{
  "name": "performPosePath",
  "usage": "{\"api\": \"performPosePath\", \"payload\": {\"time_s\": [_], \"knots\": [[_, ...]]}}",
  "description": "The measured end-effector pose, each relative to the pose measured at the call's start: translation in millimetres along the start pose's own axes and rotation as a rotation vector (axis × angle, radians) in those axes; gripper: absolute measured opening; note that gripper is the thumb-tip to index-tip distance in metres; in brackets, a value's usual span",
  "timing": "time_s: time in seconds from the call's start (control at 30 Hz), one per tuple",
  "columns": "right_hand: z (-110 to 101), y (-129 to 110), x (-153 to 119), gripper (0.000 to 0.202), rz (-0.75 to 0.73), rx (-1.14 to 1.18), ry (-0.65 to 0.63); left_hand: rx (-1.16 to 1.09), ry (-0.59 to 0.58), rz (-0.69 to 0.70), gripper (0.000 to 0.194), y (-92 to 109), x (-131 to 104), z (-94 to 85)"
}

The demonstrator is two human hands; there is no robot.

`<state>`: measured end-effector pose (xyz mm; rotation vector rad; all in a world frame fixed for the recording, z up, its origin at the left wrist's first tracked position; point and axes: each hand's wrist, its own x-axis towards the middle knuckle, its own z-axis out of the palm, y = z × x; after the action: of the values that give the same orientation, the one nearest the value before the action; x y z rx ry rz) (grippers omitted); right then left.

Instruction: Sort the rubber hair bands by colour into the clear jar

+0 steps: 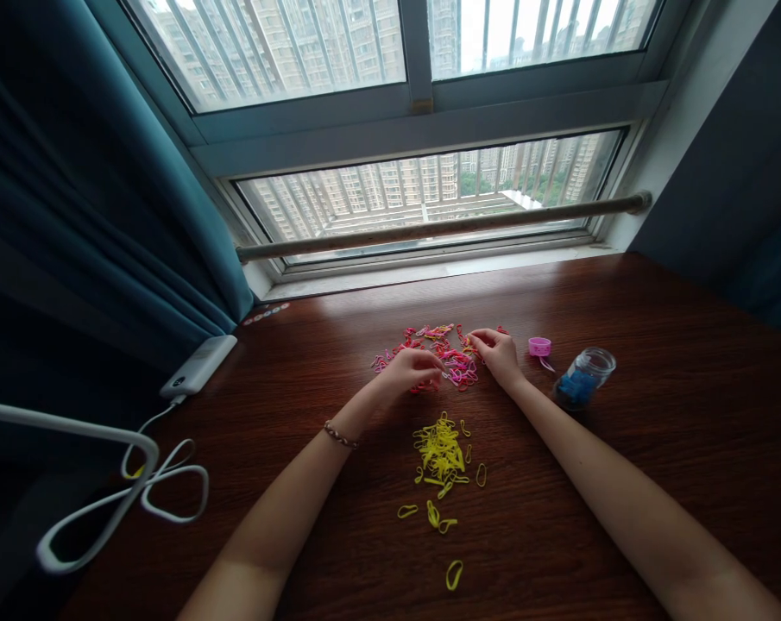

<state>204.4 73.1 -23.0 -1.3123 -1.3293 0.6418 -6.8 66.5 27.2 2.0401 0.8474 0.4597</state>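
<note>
A loose heap of small pink and red rubber bands (458,366), with some orange ones among them, lies on the table between my hands. My left hand (408,371) hovers over the heap's near left side, its fingers loosely bent and apart. At the heap's right edge, my right hand (499,355) has thumb and forefinger pinched together by an orange-yellow band. What sits in that pinch is too small to make out. Closer to me is a pile of yellow rubber bands (442,450), with several single ones scattered around it.
Right of my right hand are a pink tape-like roll (539,347) and a tilted glass jar (584,378) with blue contents. A white power bank (199,369) with a looped white cable (176,492) lies at left. Behind the table (338,517) run a rail (429,231) and a window.
</note>
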Motion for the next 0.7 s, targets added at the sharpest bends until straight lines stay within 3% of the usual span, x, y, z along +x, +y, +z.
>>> {"api": "performPosePath", "payload": {"time_s": [0.07,0.13,0.23,0.33,0.4,0.43,0.6,0.7], "knots": [[3,-11,-5,0.025,-0.025,0.046,-0.146,0.291,0.273,0.058,0.025,-8,3,-0.8],[7,-24,-12,0.024,-0.083,0.105,-0.414,0.574,0.403,0.093,0.026,-17,6,0.2],[13,-45,-25,0.024,-0.203,0.104,-0.794,0.832,0.408,0.081,0.036,-29,7,4.2],[18,-57,-33,0.028,-0.256,0.048,-0.933,0.918,0.344,0.04,0.044,-36,9,7.2],[18,-57,-32,0.033,-0.268,0.007,-0.841,0.919,0.311,0.022,0.046,-39,10,7.5],[17,-54,-29,0.036,-0.266,-0.015,-0.737,0.911,0.303,0.015,0.047,-41,10,7.2],[2,-25,-8,0.045,-0.13,-0.168,-0.06,0.879,0.326,-0.003,0.05,-45,10,6.4],[-6,-9,0,0.047,-0.063,-0.252,0.09,0.871,0.353,0.007,0.048,-44,10,7.1]]}}
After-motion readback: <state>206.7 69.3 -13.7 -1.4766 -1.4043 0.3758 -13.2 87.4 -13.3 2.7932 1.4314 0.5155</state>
